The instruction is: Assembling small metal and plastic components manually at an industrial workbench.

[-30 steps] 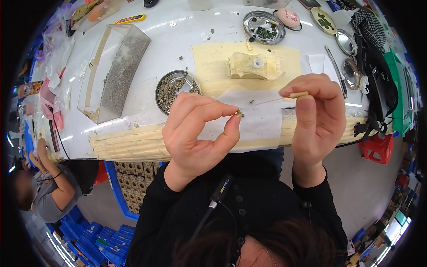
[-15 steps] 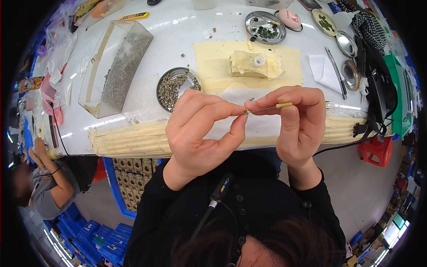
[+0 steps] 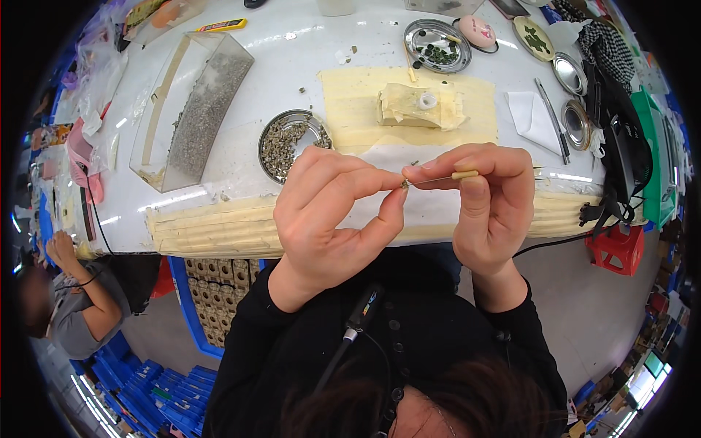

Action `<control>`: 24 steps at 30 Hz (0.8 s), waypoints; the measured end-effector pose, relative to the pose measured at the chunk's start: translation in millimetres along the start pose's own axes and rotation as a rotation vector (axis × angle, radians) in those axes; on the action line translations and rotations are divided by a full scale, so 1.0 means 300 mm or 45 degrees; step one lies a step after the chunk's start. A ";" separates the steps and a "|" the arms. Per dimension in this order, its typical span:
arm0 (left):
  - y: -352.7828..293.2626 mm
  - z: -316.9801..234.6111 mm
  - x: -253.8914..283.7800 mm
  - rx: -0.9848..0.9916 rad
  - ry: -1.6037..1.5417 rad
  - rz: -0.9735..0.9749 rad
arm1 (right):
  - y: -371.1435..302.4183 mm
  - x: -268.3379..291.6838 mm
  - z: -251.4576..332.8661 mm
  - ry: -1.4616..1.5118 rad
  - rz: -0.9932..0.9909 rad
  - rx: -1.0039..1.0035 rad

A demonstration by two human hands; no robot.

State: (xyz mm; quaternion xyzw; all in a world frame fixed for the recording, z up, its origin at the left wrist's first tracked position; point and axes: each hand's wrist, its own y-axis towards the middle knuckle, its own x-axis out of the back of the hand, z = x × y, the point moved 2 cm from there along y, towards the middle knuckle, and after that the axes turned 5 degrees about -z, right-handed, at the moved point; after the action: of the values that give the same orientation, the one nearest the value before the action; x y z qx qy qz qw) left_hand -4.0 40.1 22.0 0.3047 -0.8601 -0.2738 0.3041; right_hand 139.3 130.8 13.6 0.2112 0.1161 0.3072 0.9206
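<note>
My left hand (image 3: 332, 212) pinches a tiny metal part (image 3: 405, 184) between thumb and index finger. In my right hand (image 3: 496, 201) is a thin needle tool with a pale handle (image 3: 464, 175). Its tip reaches leftward to the tiny part, and my right index fingertip lies beside it. Both hands hover over white paper (image 3: 387, 212) at the table's near edge. Just beyond my left hand stands a round metal dish (image 3: 326, 125) of small metal parts (image 3: 281, 150). A taped block (image 3: 409, 107) with a small white ring (image 3: 426, 101) on top sits farther back on yellow tape.
A clear bin (image 3: 157, 139) of tiny grey parts stands at left. A metal dish (image 3: 410, 45) with dark green pieces lies at the back. Tweezers (image 3: 551, 117) rest on the right. Below are a blue crate (image 3: 191, 321) and a red stool (image 3: 617, 248); another person (image 3: 87, 299) sits far left.
My hands have barely moved; both keep their pinch. The needle tool's handle has shifted very slightly. At far left, the other person's hands have moved a little.
</note>
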 end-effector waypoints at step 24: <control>-0.002 0.001 0.000 -0.003 0.003 -0.005 | 0.011 0.003 0.006 0.187 -0.130 -0.076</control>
State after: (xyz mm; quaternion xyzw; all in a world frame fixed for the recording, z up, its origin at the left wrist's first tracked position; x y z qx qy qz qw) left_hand -4.0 39.8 21.6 0.3063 -0.8588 -0.2751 0.3048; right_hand 139.0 133.1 16.5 0.1544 0.1846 0.2778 0.9300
